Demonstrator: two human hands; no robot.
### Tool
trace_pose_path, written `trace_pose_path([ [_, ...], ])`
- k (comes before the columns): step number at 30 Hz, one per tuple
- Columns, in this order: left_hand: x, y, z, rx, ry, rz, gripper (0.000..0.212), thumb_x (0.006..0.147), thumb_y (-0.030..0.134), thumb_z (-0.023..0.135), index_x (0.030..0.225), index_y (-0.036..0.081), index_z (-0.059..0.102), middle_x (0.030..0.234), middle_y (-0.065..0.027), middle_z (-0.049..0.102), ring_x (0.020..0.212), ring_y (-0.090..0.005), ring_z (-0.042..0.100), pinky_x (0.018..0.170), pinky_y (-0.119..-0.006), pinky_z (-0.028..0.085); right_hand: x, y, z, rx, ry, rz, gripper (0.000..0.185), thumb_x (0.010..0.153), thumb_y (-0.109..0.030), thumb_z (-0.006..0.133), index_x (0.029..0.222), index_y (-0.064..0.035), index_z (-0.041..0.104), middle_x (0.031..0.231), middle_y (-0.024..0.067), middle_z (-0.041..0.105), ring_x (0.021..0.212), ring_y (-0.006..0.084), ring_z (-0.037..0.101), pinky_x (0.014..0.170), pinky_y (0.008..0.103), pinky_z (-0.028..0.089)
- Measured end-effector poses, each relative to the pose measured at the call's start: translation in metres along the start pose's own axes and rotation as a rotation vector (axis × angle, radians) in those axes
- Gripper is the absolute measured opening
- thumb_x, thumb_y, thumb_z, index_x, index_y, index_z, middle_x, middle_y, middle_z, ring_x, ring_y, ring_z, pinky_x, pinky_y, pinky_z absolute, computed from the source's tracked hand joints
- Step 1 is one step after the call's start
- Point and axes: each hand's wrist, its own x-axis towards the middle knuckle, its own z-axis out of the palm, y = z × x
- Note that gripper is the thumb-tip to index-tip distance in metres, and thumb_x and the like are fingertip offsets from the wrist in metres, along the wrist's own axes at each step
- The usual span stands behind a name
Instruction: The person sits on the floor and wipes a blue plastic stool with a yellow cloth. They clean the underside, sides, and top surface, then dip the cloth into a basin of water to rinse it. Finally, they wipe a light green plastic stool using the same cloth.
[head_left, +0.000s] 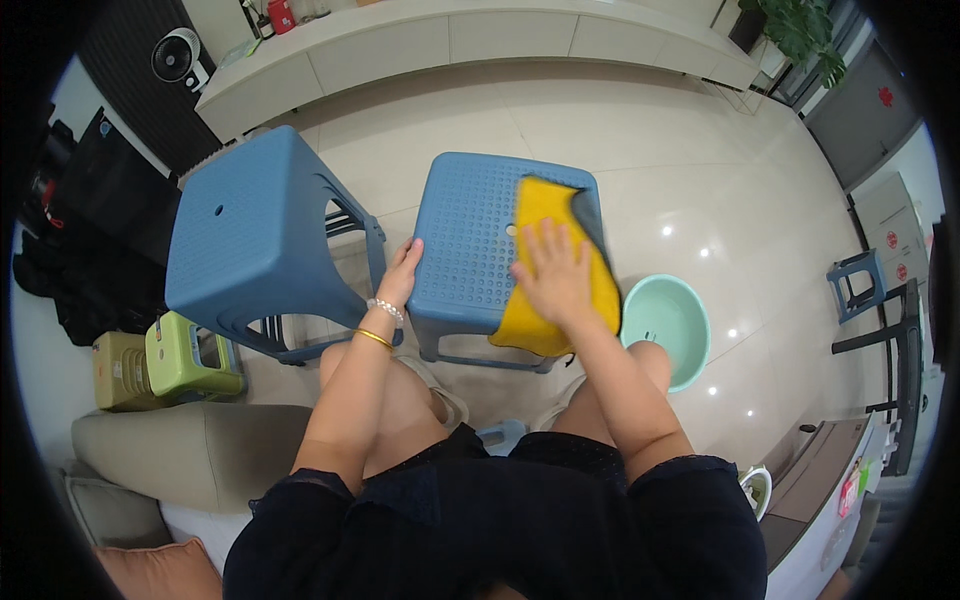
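A blue plastic stool with a dimpled seat stands upright in front of me. My left hand grips the left edge of that seat; a clear bead bracelet and a gold bangle circle the wrist. Over the seat's right part lies a yellow cloth, draped past the front edge, with its grey underside folded up at the far right corner. Pressing flat on the cloth is my right hand, its fingers spread and slightly blurred. Beside my right knee, a mint-green plastic basin sits on the floor.
A taller blue stool stands close on the left. Further left are a green step stool and a sofa arm. A long white cabinet runs across the far side. A small blue stool stands at right.
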Motion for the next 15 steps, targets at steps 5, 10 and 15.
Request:
trace_pose_path([
  [5, -0.007, 0.024, 0.011, 0.059, -0.05, -0.109, 0.073, 0.082, 0.043, 0.058, 0.132, -0.003, 0.03, 0.122, -0.0161, 0.048, 0.111, -0.0208, 0.047, 0.091, -0.03, 0.039, 0.041, 0.047, -0.005, 0.323, -0.04, 0.526, 0.075, 0.083, -0.058, 0.04, 0.138, -0.0098, 0.023, 0.137, 0.0239, 0.028, 0.119, 0.0365, 0.04, 0.093, 0.0446, 0.037],
  [10, -0.015, 0.031, 0.019, 0.032, -0.035, -0.118, 0.076, 0.078, 0.04, 0.064, 0.132, -0.001, 0.03, 0.118, -0.0164, 0.049, 0.105, -0.0214, 0.051, 0.088, -0.031, 0.042, 0.072, 0.097, 0.025, 0.651, -0.147, 0.674, 0.074, 0.083, -0.057, 0.044, 0.13, -0.0002, 0.033, 0.118, 0.0259, 0.049, 0.104, 0.0371, 0.052, 0.087, 0.039, 0.042],
  [15, -0.015, 0.03, 0.021, 0.034, -0.04, -0.095, 0.081, 0.075, 0.039, 0.068, 0.133, -0.002, 0.029, 0.121, -0.0177, 0.048, 0.106, -0.023, 0.05, 0.089, -0.031, 0.041, 0.062, 0.119, 0.047, 1.042, -0.055, 0.603, 0.066, 0.086, -0.051, 0.042, 0.127, 0.0018, 0.037, 0.117, 0.0242, 0.051, 0.106, 0.0341, 0.051, 0.089, 0.0372, 0.04],
])
